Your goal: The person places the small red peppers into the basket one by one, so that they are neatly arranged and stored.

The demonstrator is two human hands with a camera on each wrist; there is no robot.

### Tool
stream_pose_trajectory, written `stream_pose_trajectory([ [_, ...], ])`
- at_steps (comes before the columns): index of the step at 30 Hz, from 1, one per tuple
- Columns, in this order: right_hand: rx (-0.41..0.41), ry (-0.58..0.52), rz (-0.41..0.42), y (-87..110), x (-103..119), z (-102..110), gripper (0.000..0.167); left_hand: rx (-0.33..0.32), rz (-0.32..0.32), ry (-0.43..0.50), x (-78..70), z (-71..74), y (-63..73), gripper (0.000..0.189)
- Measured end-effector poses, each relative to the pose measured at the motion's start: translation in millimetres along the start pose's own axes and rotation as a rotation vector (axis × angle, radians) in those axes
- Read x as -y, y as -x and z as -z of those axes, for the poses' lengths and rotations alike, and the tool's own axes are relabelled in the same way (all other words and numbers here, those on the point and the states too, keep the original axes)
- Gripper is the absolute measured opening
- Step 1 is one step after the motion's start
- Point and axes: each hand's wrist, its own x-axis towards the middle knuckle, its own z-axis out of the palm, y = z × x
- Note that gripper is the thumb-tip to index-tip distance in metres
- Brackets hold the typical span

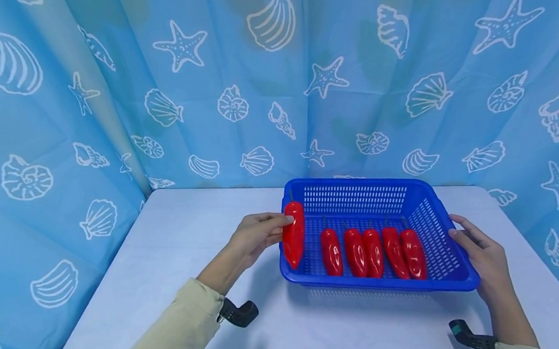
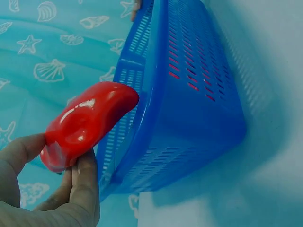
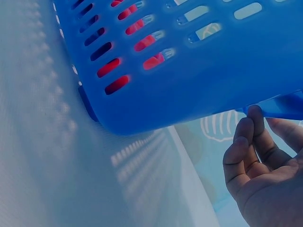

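Note:
My left hand point(image 1: 260, 236) pinches a glossy red chili pepper point(image 1: 294, 239) between thumb and fingers, stem up and tip down, over the left end of a blue plastic basket point(image 1: 369, 283). In the left wrist view, this pepper point(image 2: 90, 123) overlaps the basket's rim point(image 2: 150, 94). Several more red peppers point(image 1: 373, 252) lie in a row inside the basket, stems pointing to the far side. At the right end, my right hand point(image 1: 486, 259) grips the basket's rim, thumb on top; the right wrist view shows its curled fingers point(image 3: 255, 127) under the edge.
The basket stands on a white-covered table point(image 1: 189, 221), towards its right side. A blue curtain point(image 1: 229, 51) with white shells and starfish hangs behind and on both sides. Each wrist wears a black strap-on device, left device point(image 1: 239, 313) and right device point(image 1: 470, 338).

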Motion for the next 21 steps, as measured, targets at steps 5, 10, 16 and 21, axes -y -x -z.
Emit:
stream_pose_trajectory([
  [5, -0.006, 0.013, 0.005, -0.9, 1.0, 1.4, 0.069, -0.015, -0.001, -0.04, -1.1, -7.6, -3.5, 0.056],
  [10, 0.007, 0.0, 0.003, -1.8, 0.5, 1.3, 0.07, -0.033, 0.002, -0.067, 0.6, -15.7, -6.8, 0.054],
  [16, 0.0, -0.001, -0.015, -1.3, -1.7, 0.4, 0.071, -0.051, -0.021, -0.101, 1.8, -25.4, -7.5, 0.046],
  [21, -0.003, -0.002, -0.014, -2.0, -1.2, -0.8, 0.071, -0.089, -0.04, -0.147, -0.1, -31.3, -7.8, 0.042],
])
